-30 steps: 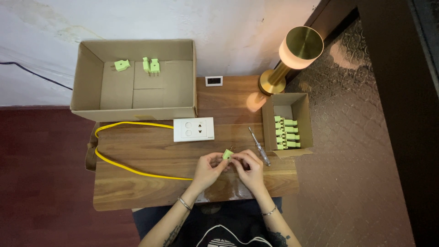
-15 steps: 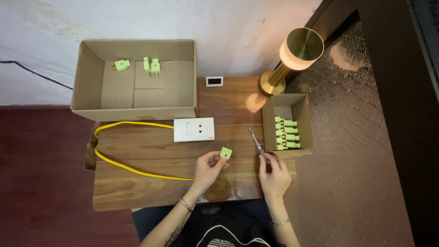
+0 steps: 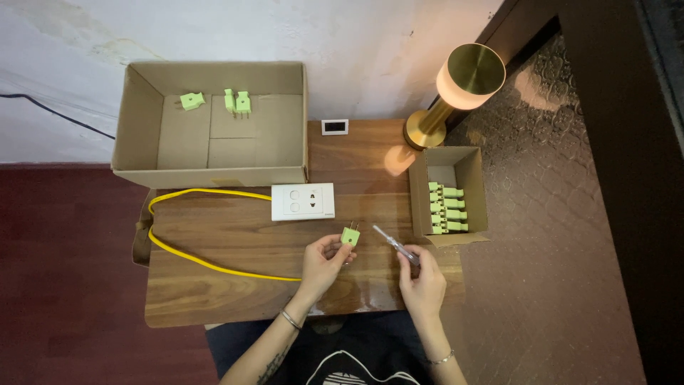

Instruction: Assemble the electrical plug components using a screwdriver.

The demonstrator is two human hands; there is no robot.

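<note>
Small light-green plastic plug, prongs pointing up and away from the person, sits pinched in the fingertips of the left hand above the middle of the brown wooden table. The right hand grasps a slim clear-handled screwdriver, whose lower handle is hidden in the fist; its tip points toward the plug without touching it. The white rectangular socket plate lies just beyond the plug, and its yellow cable disappears behind the left hand. The small open cardboard box of green plugs overhangs the table's right edge. The large cardboard box holds three more plugs, too small to make out. Bare wood lies between the cable loop and the near edge.
</note>
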